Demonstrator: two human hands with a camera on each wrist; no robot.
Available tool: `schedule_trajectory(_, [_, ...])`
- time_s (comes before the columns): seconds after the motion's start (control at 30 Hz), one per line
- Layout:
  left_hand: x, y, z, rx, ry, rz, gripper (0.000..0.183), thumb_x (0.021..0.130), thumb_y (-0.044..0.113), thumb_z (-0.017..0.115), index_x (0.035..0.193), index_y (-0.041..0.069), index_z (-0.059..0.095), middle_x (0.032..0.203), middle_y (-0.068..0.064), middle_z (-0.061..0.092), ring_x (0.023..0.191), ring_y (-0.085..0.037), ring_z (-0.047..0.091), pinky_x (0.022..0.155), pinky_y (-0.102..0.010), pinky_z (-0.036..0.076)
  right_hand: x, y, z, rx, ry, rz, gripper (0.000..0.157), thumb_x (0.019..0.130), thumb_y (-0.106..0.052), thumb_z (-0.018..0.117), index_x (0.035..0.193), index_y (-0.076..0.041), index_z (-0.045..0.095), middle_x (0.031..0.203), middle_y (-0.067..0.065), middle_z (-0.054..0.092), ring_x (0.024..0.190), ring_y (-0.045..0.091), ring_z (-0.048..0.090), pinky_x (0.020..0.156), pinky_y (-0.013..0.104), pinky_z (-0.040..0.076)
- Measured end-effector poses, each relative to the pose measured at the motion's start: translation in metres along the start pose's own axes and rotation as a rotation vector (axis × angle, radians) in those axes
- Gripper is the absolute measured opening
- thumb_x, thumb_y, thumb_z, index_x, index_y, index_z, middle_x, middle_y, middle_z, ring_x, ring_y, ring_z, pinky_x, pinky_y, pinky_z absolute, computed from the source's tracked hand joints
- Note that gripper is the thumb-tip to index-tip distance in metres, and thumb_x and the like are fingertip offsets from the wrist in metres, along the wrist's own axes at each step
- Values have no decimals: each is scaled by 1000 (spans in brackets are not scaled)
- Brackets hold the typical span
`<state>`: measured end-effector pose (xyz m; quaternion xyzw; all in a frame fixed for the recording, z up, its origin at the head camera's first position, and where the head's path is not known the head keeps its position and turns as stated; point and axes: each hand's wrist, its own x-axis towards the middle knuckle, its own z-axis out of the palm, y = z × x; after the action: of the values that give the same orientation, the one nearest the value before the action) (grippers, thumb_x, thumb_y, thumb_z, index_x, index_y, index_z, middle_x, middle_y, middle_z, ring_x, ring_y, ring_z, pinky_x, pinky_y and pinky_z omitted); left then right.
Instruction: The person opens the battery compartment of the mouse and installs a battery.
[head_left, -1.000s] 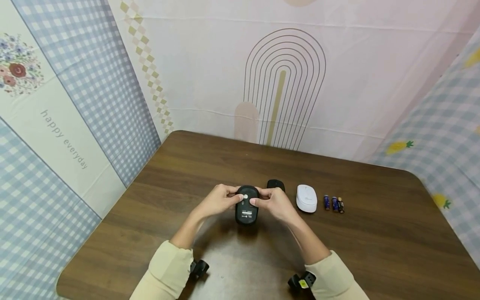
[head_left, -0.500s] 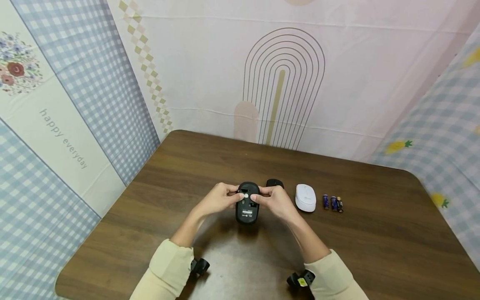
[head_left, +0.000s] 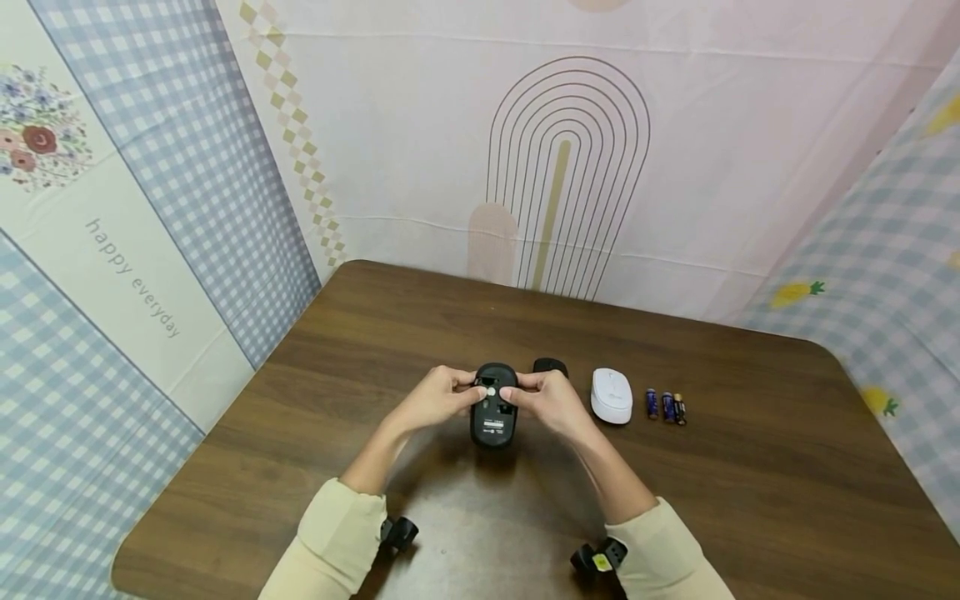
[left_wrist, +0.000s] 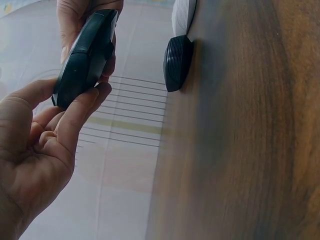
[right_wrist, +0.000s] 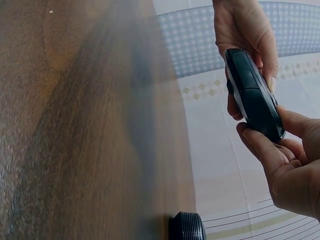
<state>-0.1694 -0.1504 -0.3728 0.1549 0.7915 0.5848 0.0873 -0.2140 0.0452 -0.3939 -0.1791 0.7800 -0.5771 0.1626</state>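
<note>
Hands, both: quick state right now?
Left hand: holding one side of a black mouse, thumb on its underside.
Right hand: holding the opposite side of that mouse.

"happy everyday" on checked cloth (head_left: pixel 133 277), label (head_left: pixel 493 424) on black mouse (head_left: pixel 492 408) illegible

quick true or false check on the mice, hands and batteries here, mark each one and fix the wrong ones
1. The left hand and right hand grip the same black computer mouse. True.
2. Its top faces the head view. False: its underside does.
3. The white computer mouse rests on the table. True.
4. Only two batteries show. False: three batteries do.
5. In the head view, they lie left of the white computer mouse. False: right of it.
</note>
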Motion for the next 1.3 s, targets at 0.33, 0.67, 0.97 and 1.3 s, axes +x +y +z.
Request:
schedule_trajectory(0.33, [1,-5,-5,31,9,-4,28,91,1,52,113,-16,56,94,-23,66,72,-11,63,70,-43,54,3,-3,5,59,6,38,39,88,-8,63,120,13,53,102,26,62,84,32,65,76,43,53])
schedule_trajectory(0.67, [13,-30,-6,-31,13,-11,30,92,6,53,115,-13,57,97,-22,66,79,-20,66,70,-34,55,6,-2,8,113,63,49,36,87,-7,63,119,8,57,105,23,63,85,27,65,72,35,54])
schedule_trajectory(0.97, [14,-31,-5,-24,15,-5,30,92,6,54,115,-13,57,97,-22,66,79,-21,67,68,-31,55,8,-3,8,135,72,45,32,88,-7,63,114,11,59,99,24,64,82,27,66,73,38,54])
schedule_trajectory(1.3, [15,-35,-4,-40,7,-5,31,92,6,53,117,-13,56,97,-22,66,78,-19,66,69,-34,56,10,-3,7,142,81,60,31,88,-8,63,111,13,60,96,25,65,80,27,67,71,38,55])
